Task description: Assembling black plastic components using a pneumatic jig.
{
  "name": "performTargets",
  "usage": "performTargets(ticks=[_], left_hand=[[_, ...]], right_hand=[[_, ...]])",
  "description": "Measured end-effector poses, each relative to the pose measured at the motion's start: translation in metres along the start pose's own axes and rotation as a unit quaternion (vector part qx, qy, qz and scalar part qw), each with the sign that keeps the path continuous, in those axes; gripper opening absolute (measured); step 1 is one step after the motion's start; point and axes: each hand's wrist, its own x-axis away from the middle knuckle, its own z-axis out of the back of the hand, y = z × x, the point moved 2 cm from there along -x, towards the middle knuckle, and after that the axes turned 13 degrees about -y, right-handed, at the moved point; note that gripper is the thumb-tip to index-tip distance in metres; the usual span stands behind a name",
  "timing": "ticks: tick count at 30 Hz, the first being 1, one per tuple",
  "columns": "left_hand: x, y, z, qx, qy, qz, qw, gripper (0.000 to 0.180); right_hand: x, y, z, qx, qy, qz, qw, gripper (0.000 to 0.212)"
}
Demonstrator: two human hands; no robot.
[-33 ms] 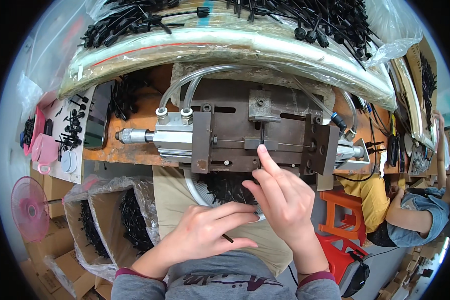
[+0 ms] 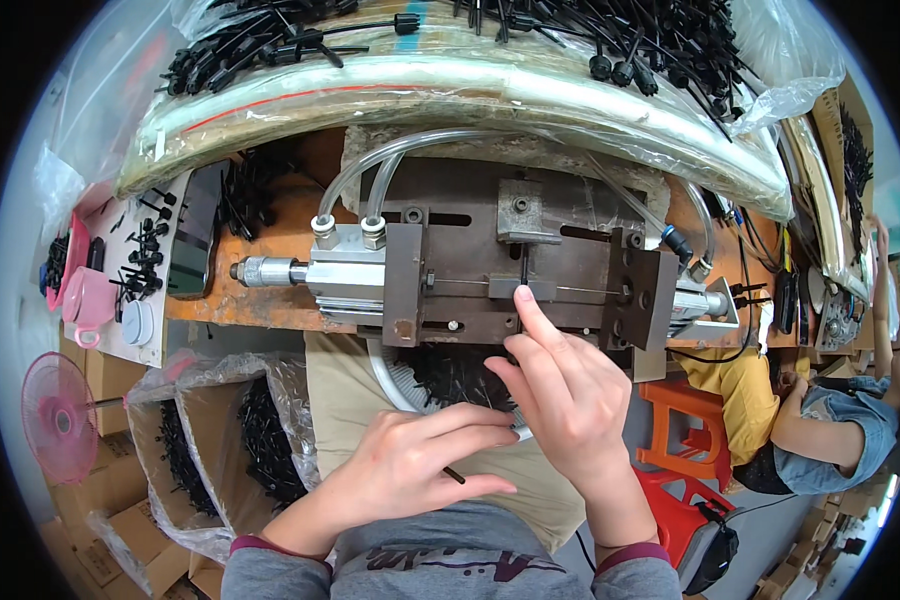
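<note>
My right hand [image 2: 575, 405] reaches over the fixture with the index finger stretched out and the other fingers loosely bent. Its index fingertip rests on a small dark block [image 2: 507, 288] in the middle of the fixture, at a thin black rod [image 2: 525, 262] that runs back under a metal bracket [image 2: 526, 215]. My left hand [image 2: 410, 460] is lower and to the left, over my lap, its fingers bent inward. From between its thumb and fingers sticks the end of another thin black rod [image 2: 455, 476]; the rest of that rod is hidden by the hand.
Pneumatic cylinders [image 2: 347, 280] with clear hoses [image 2: 385, 150] flank the fixture on the wooden bench [image 2: 240, 310]. Black rod parts [image 2: 660, 45] heap on a plastic-wrapped shelf behind. Lined boxes [image 2: 205, 440] stand lower left, a pink fan [image 2: 62, 420] beyond. Another person [image 2: 820, 440] sits right, near stools [image 2: 685, 425].
</note>
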Motion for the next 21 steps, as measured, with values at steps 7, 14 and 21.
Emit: performTargets(ticks=[7, 14, 21], left_hand=[[0.001, 0.001, 0.006, 0.245, -0.007, 0.091, 0.965, 0.050], [0.014, 0.000, 0.009, 0.441, -0.013, 0.037, 0.897, 0.079], [0.022, 0.011, 0.017, 0.415, 0.055, 0.002, 0.908, 0.060]], right_hand=[[-0.002, -0.003, 0.006, 0.070, -0.055, 0.000, 0.996, 0.024], [-0.052, -0.002, 0.043, -0.032, -0.118, 0.024, 0.992, 0.033], [-0.174, 0.051, 0.069, 0.102, 0.072, 0.077, 0.989, 0.012]])
